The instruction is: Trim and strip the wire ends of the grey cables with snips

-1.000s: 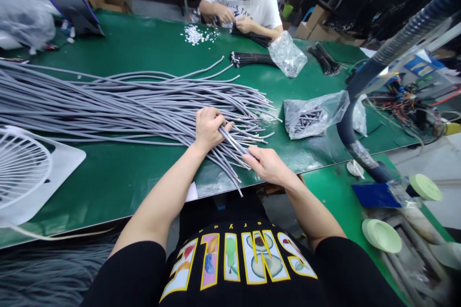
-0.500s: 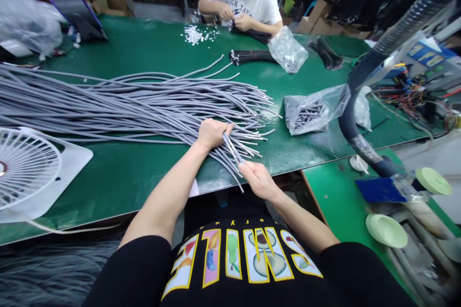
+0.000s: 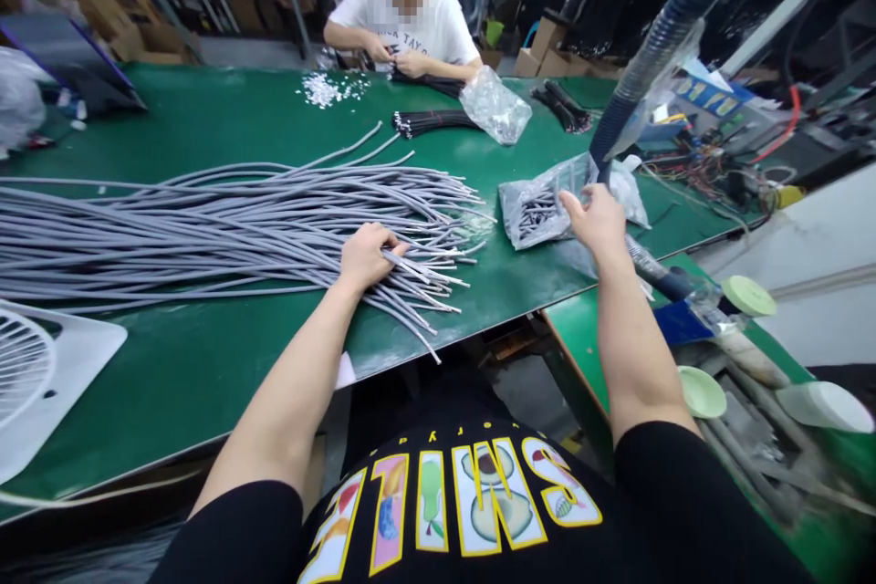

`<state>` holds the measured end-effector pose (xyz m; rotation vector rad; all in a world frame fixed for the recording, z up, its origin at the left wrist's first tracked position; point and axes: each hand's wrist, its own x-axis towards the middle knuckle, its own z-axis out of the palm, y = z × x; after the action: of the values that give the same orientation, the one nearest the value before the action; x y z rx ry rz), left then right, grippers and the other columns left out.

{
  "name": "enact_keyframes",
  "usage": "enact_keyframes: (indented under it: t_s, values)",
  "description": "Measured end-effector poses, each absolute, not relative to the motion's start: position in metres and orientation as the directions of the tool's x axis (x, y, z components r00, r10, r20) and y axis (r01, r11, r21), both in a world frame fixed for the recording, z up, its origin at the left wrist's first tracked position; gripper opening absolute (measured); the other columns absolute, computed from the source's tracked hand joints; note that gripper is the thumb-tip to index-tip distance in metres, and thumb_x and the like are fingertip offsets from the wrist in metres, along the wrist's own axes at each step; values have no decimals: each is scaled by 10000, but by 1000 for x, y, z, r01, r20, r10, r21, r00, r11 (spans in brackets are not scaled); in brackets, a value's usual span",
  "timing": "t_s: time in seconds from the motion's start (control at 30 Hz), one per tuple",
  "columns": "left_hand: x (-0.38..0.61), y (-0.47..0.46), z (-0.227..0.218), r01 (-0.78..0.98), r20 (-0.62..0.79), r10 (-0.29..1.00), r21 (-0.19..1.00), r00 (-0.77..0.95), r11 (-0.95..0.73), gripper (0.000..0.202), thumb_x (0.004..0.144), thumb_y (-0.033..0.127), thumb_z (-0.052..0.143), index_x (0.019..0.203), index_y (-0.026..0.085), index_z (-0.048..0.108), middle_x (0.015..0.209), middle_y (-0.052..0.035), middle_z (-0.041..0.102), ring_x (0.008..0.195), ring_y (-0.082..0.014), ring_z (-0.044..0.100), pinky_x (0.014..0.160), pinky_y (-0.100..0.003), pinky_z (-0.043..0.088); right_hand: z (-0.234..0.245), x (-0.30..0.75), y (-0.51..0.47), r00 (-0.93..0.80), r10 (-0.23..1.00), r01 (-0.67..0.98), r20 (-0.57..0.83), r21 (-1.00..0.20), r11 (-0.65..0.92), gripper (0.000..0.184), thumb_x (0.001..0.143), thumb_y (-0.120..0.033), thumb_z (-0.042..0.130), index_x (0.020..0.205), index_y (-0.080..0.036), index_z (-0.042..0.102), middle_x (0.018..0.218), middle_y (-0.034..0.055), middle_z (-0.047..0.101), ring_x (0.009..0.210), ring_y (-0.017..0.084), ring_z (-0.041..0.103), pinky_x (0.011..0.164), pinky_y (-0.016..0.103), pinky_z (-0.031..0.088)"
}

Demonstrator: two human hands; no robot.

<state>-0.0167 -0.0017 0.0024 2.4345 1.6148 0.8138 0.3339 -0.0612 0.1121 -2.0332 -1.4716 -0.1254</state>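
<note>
A big bundle of grey cables (image 3: 205, 224) lies across the green table (image 3: 205, 356), ends pointing right. My left hand (image 3: 364, 255) is closed on a few cable ends near the front of the bundle. My right hand (image 3: 594, 221) reaches out to a clear plastic bag of small dark parts (image 3: 537, 205), its fingers at the bag's open edge; I cannot make out whether they pinch anything.
A white fan (image 3: 34, 374) sits at the front left. A person across the table handles black cables (image 3: 431, 120) beside a clear bag (image 3: 494, 105) and white small parts (image 3: 328, 89). A dark hose (image 3: 650, 46) rises at right over a cluttered bench.
My right hand has left the cable ends and moved right and away to the plastic bag. My left hand stays on the cables. The view has turned to the right.
</note>
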Motion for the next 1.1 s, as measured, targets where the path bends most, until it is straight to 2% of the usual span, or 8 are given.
enact_keyframes:
  t_s: [0.13,0.3,0.53,0.67,0.8,0.87,0.97,1.1]
  values:
    - [-16,-1,4,828,296,875,310,383,-467,324,887,421,467,808,221,709,910,-57,718,894,-226,598,747,-329,407,111,320,-56,191,855,914,482,-405,24,350,868,-463,507,1028,-173,620,844,104,657,756,213,562,753,326,401]
    - [-19,-4,4,809,275,842,256,464,-529,389,905,465,437,820,229,734,889,-65,716,856,-230,581,712,-342,384,58,271,-57,-342,917,862,205,-319,393,216,889,-242,490,960,-158,676,981,97,688,912,206,592,836,306,423]
    - [-35,-15,14,703,181,775,335,606,-628,372,775,556,598,892,222,712,939,-65,688,897,-232,562,782,-343,391,30,253,-31,-421,906,907,-43,10,422,234,918,-289,506,988,-146,678,1016,136,669,968,241,535,796,339,369]
    - [-55,-17,34,581,27,693,521,721,-625,664,629,543,720,1208,243,597,1131,-75,640,1051,-260,552,910,-369,394,45,260,-32,-380,924,925,32,8,380,345,964,-361,421,833,-152,661,830,96,675,795,202,535,693,309,312]
    - [-52,-2,43,545,-89,776,761,624,-352,811,779,506,578,1461,193,271,1061,-78,657,862,-188,632,769,-307,470,61,252,-48,-444,884,889,145,-49,454,396,969,-385,406,713,-158,606,704,62,628,692,168,496,657,297,269]
    - [-38,6,38,694,-96,874,652,476,-306,674,809,461,562,1394,169,399,887,-48,663,753,-174,622,692,-287,463,66,242,-61,-485,843,855,233,-76,513,421,969,-398,398,668,-163,575,650,46,594,654,153,471,657,293,264]
    - [-14,11,25,889,71,924,254,375,-381,338,838,438,550,958,164,708,863,-87,644,880,-232,602,713,-311,445,65,223,-83,-540,767,792,347,-99,602,430,964,-376,402,607,-172,528,585,27,548,603,140,432,643,290,268]
    - [-2,10,11,901,264,877,61,401,-430,537,946,463,350,747,150,737,847,-131,633,942,-263,569,748,-349,429,53,190,-118,-568,690,714,448,-149,684,403,949,-334,425,591,-178,523,566,26,539,568,140,427,614,290,298]
